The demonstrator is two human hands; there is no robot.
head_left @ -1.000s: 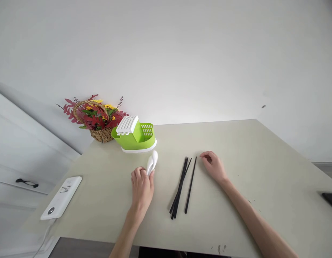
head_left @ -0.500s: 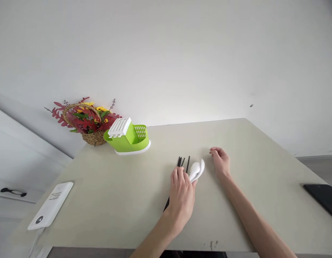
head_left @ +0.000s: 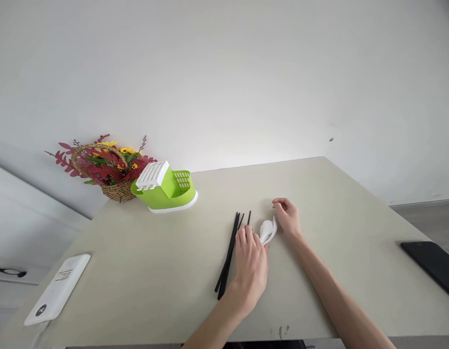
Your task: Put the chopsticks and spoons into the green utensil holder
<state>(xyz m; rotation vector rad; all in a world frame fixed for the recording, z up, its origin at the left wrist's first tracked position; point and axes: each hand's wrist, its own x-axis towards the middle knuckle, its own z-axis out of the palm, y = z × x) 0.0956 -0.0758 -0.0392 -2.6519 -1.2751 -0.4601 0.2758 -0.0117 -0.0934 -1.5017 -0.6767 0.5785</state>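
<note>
My left hand [head_left: 250,264] is closed round the handles of white spoons [head_left: 267,230], whose bowls stick out to the right, low over the beige table [head_left: 155,271]. The hand lies across several black chopsticks [head_left: 229,254] on the table, hiding part of them. My right hand [head_left: 288,217] rests on the table just right of the spoons, fingers loosely curled, its fingertips close to the spoon bowls; it holds nothing that I can see.
A green and white cutlery holder [head_left: 164,188] stands at the back left, in front of a wicker basket of flowers [head_left: 106,167]. A white power bank [head_left: 57,289] lies near the left edge. A black phone [head_left: 431,261] lies at the right edge.
My left hand carried the white spoons from the left of the chopsticks across to their right, beside my right hand. My right hand stayed close to its place.
</note>
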